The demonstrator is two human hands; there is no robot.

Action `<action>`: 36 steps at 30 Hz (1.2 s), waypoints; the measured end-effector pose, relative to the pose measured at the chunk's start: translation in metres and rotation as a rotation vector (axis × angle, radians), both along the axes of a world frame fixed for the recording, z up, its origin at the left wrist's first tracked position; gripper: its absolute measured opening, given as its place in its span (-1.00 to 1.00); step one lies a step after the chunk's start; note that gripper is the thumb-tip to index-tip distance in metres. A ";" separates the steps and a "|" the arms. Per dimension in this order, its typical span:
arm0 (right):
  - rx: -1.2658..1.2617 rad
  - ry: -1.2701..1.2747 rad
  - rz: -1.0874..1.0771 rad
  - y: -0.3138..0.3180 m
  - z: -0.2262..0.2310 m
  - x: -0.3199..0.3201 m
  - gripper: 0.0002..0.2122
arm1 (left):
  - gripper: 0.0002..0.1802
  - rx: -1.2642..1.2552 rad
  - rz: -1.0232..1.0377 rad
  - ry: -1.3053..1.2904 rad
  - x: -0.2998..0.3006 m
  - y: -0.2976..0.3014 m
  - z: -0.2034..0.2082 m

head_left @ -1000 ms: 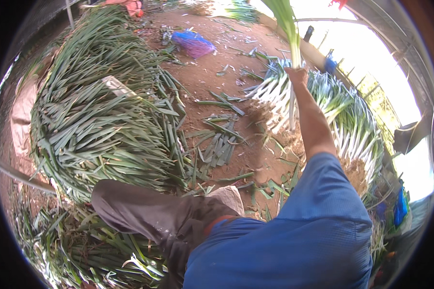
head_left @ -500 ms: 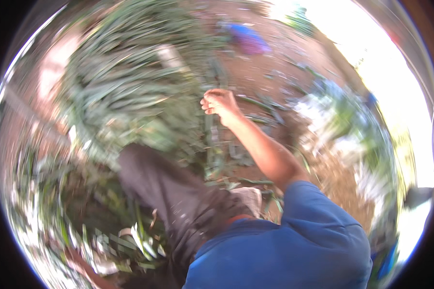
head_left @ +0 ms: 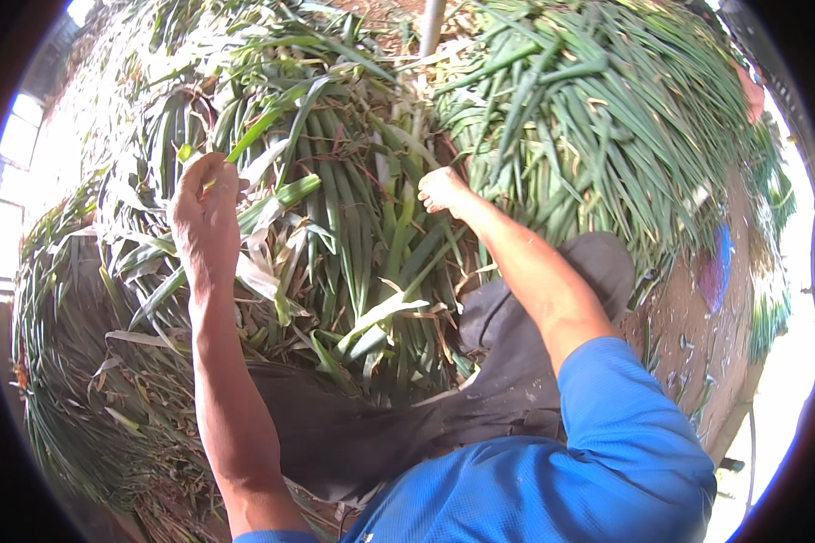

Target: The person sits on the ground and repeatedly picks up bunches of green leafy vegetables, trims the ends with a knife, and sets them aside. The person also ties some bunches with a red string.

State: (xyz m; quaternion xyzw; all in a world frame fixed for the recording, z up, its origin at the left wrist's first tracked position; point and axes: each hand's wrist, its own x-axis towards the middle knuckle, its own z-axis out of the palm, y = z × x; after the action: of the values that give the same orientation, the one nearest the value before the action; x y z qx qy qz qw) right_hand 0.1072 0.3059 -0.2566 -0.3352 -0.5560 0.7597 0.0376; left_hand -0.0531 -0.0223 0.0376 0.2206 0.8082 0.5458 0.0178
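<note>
My left hand (head_left: 206,204) is over a heap of spring onions (head_left: 340,213), its fingers curled in toward the thumb. A green leaf (head_left: 261,131) meets its fingertips; whether they grip it or it lies behind them is unclear. To the right, my right hand (head_left: 445,191) hovers over the heap's edge with its fingers folded, and nothing sticks out of it. Loose and dry pale leaves (head_left: 267,271) lie tangled on top of the heap between my two arms.
A thick pile of long green spring onions (head_left: 598,118) lies at the far right. More stalks (head_left: 72,380) spread along the left. A pole (head_left: 432,27) stands at the back. My bent legs (head_left: 507,371) border the heap. A blue and purple item (head_left: 717,270) lies on brown ground (head_left: 688,348).
My view has swung left, from the blurred ground and piles on the right to the onion heap before me. My left hand has come up over the heap. My right hand stays folded.
</note>
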 end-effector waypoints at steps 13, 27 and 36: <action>0.781 -0.775 -0.081 -0.059 -0.051 -0.129 -0.70 | -0.70 0.031 -0.010 -0.187 0.027 -0.017 0.009; 0.120 -0.092 0.051 0.076 0.055 -0.142 -0.79 | -0.71 0.006 -0.032 -0.216 0.026 -0.016 0.013; 0.483 0.159 -0.162 0.104 0.172 -0.179 -0.77 | -0.71 0.044 -0.020 -0.218 0.023 -0.017 0.008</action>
State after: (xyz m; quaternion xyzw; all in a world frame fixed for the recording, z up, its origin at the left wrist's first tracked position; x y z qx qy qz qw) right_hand -0.0721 0.4097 -0.0848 -0.2992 -0.6879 0.6233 0.2210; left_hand -0.0302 -0.0391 0.0456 0.1680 0.7871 0.5840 0.1061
